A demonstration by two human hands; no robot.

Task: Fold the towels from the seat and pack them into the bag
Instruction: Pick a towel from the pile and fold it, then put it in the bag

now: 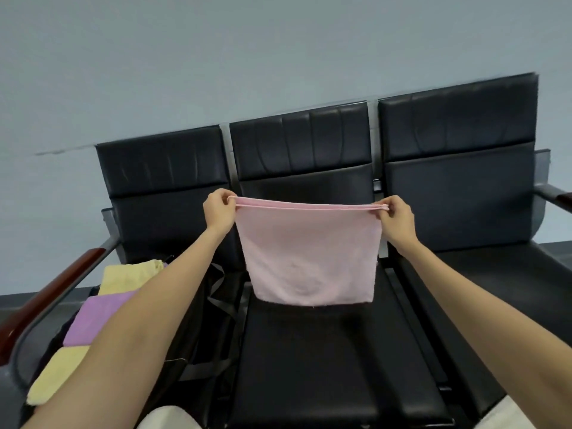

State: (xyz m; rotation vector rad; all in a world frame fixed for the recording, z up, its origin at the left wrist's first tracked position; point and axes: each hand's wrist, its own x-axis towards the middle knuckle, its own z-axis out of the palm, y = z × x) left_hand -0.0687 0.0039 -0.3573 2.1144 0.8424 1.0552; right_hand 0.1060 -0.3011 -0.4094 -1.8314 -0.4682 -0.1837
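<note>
Holding the pink towel (311,258) up by its two top corners, doubled: two edges show along the top, so it's already folded once. Left hand (219,209) pinches the corner on the bag side, right hand (396,216) pinches the far corner. Both grip cloth between thumb and fingers.

Towel hangs flat in front of the middle seat (309,351), long axis running hand to hand, top edge near level. Bottom hem is just above or just brushing the seat; can't tell which.

The bag (213,305) lies left of the middle seat, black, straps loose, mouth hard to make out. Further left of the bag: a purple towel (93,320) between two yellow towels (55,376), looking folded.

My read: the next fold is across the long axis, one hand carrying its corner to the other. Left hand is nearer the bag, so bringing right to left leaves the bundle on the packing side. Risk: the doubled layers slipping out of line at the pinch.
</note>
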